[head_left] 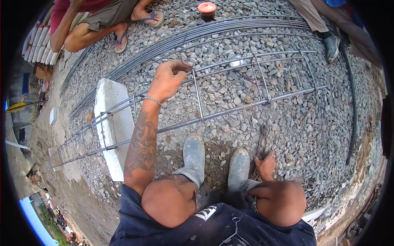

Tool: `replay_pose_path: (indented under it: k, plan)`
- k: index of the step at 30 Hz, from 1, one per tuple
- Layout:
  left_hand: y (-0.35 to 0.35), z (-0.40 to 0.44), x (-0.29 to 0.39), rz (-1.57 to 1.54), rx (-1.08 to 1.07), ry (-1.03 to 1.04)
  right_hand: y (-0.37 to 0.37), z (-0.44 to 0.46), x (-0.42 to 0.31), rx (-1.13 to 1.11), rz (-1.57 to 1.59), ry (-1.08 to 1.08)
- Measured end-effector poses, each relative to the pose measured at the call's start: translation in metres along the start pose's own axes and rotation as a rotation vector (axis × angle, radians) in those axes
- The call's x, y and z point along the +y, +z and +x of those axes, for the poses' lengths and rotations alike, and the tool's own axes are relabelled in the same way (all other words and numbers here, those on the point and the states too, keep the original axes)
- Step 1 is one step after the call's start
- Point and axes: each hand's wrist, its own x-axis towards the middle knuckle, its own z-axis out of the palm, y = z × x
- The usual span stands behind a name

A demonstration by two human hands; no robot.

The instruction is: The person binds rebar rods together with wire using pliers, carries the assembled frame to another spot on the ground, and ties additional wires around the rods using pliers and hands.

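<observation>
A long rebar cage (234,108) with square stirrups lies across the gravel in front of my boots. My left hand (167,80) is at its far top bar, beside a stirrup corner, fingers pinched on a thin dark wire (183,44) that sticks up from there. My right hand (266,165) is low beside my right boot, closed round a dark metal tool (262,141) that points away from me. Part of that hand is hidden behind my knee.
A white block (111,92) stands under the cage at left. Long loose bars (221,25) lie beyond it. An orange-lidded dark container (207,11) is at the back. One person in sandals (121,37) crouches back left; another person's boot (331,47) is back right. A dark hose (351,102) curves at right.
</observation>
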Motion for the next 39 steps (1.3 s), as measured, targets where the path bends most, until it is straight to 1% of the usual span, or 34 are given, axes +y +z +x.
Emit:
replay_pose_path:
  k: [2,4,5,6,8,10,12,14,16,18,19,20,21,22,23,24,25,26,28,29,31,32,34,35,38,39]
  plan:
    - [0.001,0.0,-0.004,0.001,0.031,0.003,0.006,0.005,0.002,0.056,0.008,-0.048]
    - [0.0,0.0,-0.002,0.037,-0.022,-0.003,0.009,0.005,0.009,0.115,0.008,-0.085]
    - [0.0,-0.002,0.002,0.103,0.004,0.022,0.01,0.009,0.013,0.155,0.006,-0.102]
    - [0.001,-0.001,0.0,0.091,0.019,0.024,0.01,0.013,0.019,0.194,0.004,-0.123]
    - [-0.003,0.0,-0.007,0.081,-0.023,0.04,0.004,0.02,0.031,0.237,0.003,-0.167]
    - [-0.011,-0.003,-0.005,0.085,-0.019,0.041,-0.031,0.017,0.045,-0.327,0.367,0.125]
    - [-0.016,-0.005,-0.003,0.015,-0.093,-0.059,-0.083,0.013,0.038,-0.324,0.817,0.481]
    - [-0.017,0.002,-0.016,-0.045,-0.115,-0.04,-0.164,0.042,0.044,-0.519,0.39,0.123]
    - [-0.02,0.008,-0.018,0.007,-0.168,0.016,-0.228,0.067,0.025,-0.441,0.476,-0.072]
    - [-0.022,0.013,-0.016,0.031,-0.212,0.03,-0.278,0.102,-0.006,-0.377,0.296,-0.236]
    - [-0.02,0.015,-0.017,-0.055,-0.215,0.005,-0.297,0.123,-0.031,-0.335,0.148,-0.297]
    - [-0.021,0.019,-0.016,-0.139,-0.214,-0.017,-0.31,0.146,-0.061,-0.288,-0.002,-0.362]
    - [-0.024,0.022,-0.013,-0.074,-0.251,0.027,-0.314,0.167,-0.086,-0.231,-0.093,-0.43]
    - [-0.027,0.027,-0.012,-0.083,-0.252,0.037,-0.316,0.193,-0.111,-0.198,-0.224,-0.615]
    - [-0.03,0.033,-0.011,-0.08,-0.282,0.049,-0.313,0.219,-0.132,-0.199,-0.345,-0.708]
    - [-0.034,0.037,-0.01,-0.077,-0.31,0.055,-0.306,0.243,-0.149,-0.126,-0.427,-0.854]
    - [-0.04,0.039,-0.003,-0.159,-0.281,0.002,-0.297,0.263,-0.165,-0.058,-0.527,-0.944]
    - [-0.042,0.045,0.0,-0.165,-0.281,0.002,-0.289,0.28,-0.181,0.012,-0.627,-1.03]
    - [-0.043,0.059,0.001,-0.345,-0.244,0.1,-0.278,0.31,-0.207,-0.033,-0.819,-1.095]
    - [-0.04,0.064,0.003,-0.36,-0.24,0.096,-0.275,0.32,-0.216,-0.043,-0.829,-1.103]
    - [-0.028,0.073,0.009,-0.463,-0.36,0.164,-0.272,0.333,-0.23,0.054,-0.913,-1.29]
    - [-0.024,0.075,0.013,-0.48,-0.357,0.158,-0.27,0.338,-0.236,0.039,-0.92,-1.301]
    - [-0.02,0.08,0.022,-0.364,-0.421,0.304,-0.27,0.344,-0.248,0.087,-0.91,-1.365]
    - [-0.017,0.084,0.022,-0.41,-0.419,0.34,-0.271,0.339,-0.258,0.045,-0.946,-1.301]
    - [-0.007,0.09,0.022,-0.354,-0.424,0.384,-0.268,0.343,-0.268,0.026,-0.951,-1.308]
    - [-0.004,0.089,0.024,-0.356,-0.364,0.34,-0.273,0.336,-0.282,0.068,-0.985,-1.37]
